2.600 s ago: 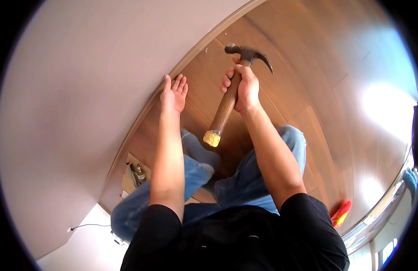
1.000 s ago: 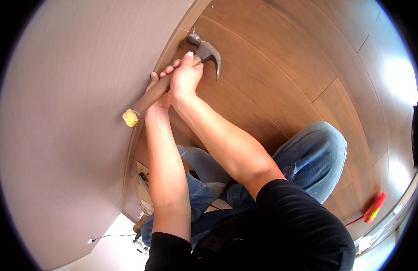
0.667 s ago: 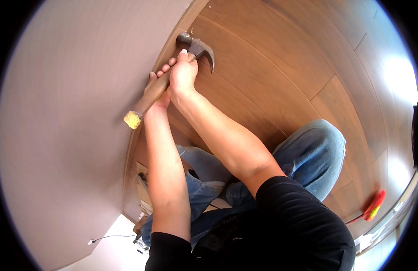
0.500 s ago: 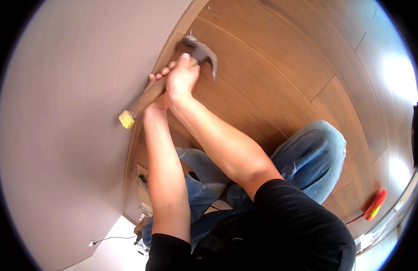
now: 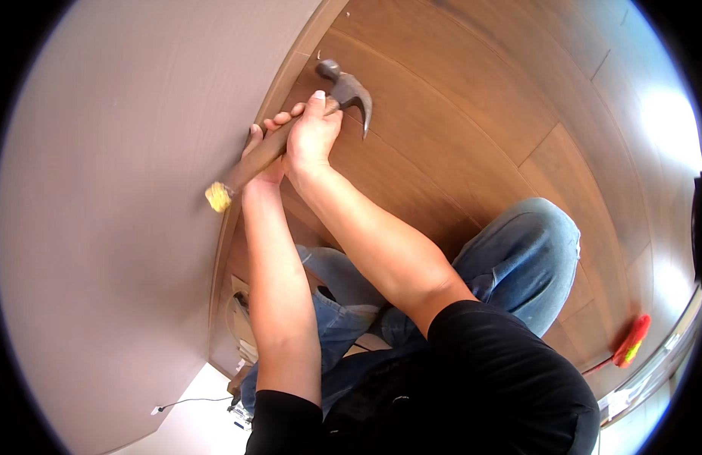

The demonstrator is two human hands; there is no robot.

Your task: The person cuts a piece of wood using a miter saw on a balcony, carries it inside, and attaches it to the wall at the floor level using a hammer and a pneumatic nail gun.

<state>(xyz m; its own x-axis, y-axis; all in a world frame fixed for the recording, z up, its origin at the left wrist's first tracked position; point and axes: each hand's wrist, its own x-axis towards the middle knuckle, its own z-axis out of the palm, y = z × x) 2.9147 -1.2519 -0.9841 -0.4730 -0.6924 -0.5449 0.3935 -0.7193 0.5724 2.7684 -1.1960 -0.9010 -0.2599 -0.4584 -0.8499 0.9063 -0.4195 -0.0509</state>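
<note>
My right hand (image 5: 311, 136) is wrapped round the brown wooden handle of a claw hammer (image 5: 349, 95), its dark metal head just right of the baseboard (image 5: 276, 102) and a yellow wrap (image 5: 218, 196) on the handle's lower end. My left hand (image 5: 261, 168) lies beside the baseboard, beneath the handle and partly covered by it and by my right hand. I cannot make out whether it grips anything. The pinkish-grey wall panel (image 5: 131, 174) rises at the left, and the floorboards (image 5: 442, 106) lie to the right of both hands.
My jeans-clad knee (image 5: 537, 250) is bent on the floor. A red and yellow duster (image 5: 631, 341) lies at the lower right. Cardboard (image 5: 243, 334) with small items sits by my left leg, and a thin cord (image 5: 195, 400) runs from a white plug at lower left.
Since the oldest frame, the hammer has moved left to the baseboard, with my left hand now underneath it. Over the last second, its head has shifted slightly back and forth.
</note>
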